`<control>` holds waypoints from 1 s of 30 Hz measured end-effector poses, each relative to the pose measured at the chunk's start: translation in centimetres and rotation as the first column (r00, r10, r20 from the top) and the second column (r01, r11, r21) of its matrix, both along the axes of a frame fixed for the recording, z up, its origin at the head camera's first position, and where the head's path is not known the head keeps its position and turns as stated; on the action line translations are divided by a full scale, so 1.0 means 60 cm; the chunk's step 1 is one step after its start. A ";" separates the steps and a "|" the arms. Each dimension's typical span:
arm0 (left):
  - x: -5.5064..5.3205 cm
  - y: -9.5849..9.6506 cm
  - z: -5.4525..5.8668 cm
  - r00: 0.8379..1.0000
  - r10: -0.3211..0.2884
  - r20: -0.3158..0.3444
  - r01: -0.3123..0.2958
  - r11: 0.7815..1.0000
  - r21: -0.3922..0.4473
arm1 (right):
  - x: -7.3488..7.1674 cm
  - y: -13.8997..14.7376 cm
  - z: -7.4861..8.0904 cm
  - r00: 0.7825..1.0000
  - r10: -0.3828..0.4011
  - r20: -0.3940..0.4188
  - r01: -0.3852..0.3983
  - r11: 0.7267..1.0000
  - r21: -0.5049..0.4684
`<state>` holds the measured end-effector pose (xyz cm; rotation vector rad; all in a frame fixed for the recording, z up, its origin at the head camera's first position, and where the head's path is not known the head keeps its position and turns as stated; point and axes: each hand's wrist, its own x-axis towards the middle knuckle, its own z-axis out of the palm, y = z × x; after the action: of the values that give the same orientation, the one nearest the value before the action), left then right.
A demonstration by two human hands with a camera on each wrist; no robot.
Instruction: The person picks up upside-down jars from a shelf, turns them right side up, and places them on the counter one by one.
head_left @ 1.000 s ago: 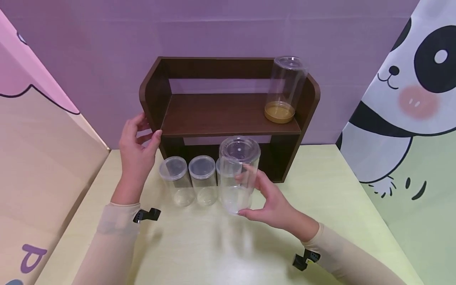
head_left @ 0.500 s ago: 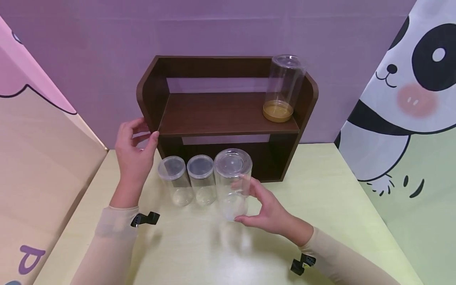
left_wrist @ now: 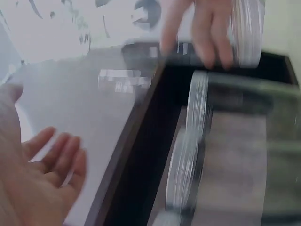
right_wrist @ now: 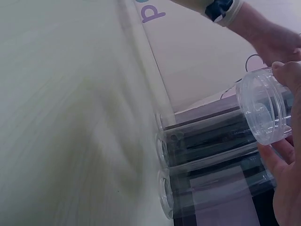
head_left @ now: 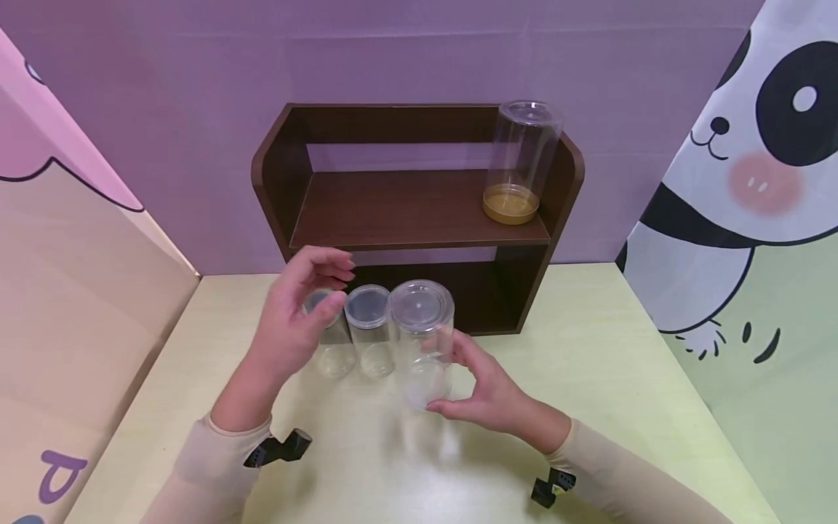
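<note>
The left hand (head_left: 291,316), fingers loosely bent, holds nothing by the left jar (head_left: 337,353); this and the middle jar (head_left: 369,331) stand unshelved. Just right, the right hand (head_left: 487,389) grips a larger jar (head_left: 417,346) — far right, one brown-lidded jar (head_left: 521,160) is on the shelf (head_left: 386,207).

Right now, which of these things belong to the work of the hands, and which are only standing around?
Seemingly in the work:
right hand, gripping a clear jar
left hand, holding nothing, near the row of jars

Seemingly just around, held by neither hand:
brown shelf unit
tan-based jar on its upper level
panda picture
</note>
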<state>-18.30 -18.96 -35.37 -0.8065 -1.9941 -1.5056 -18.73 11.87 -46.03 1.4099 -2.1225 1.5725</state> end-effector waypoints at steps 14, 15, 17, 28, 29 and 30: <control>0.034 0.072 -0.008 0.955 -0.222 0.197 0.254 0.954 -0.157 | 0.001 -0.012 -0.004 0.999 0.052 0.010 -0.053 0.997 0.058; 0.034 0.074 -0.008 0.953 -0.226 0.200 0.258 0.954 -0.153 | 0.001 -0.012 -0.004 0.999 0.051 0.005 -0.051 0.997 0.063; 0.035 0.075 -0.007 0.951 -0.224 0.212 0.258 0.954 -0.153 | 0.002 -0.013 -0.004 0.999 0.049 -0.005 -0.048 0.996 0.074; 0.043 0.073 0.002 0.967 -0.155 0.200 0.202 0.950 -0.239 | 0.004 -0.008 -0.004 1.000 0.026 0.004 -0.026 0.989 0.144; 0.044 0.072 0.003 0.968 -0.154 0.196 0.200 0.949 -0.244 | 0.003 -0.008 -0.004 1.000 0.027 0.005 -0.028 0.989 0.148; 0.044 0.071 0.003 0.970 -0.152 0.192 0.198 0.948 -0.248 | 0.003 -0.007 -0.004 1.000 0.028 0.001 -0.027 0.988 0.155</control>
<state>-15.65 -14.69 -35.18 -1.0185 -2.3418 -1.4636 -18.55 11.45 -46.27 1.4917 -2.2781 1.4427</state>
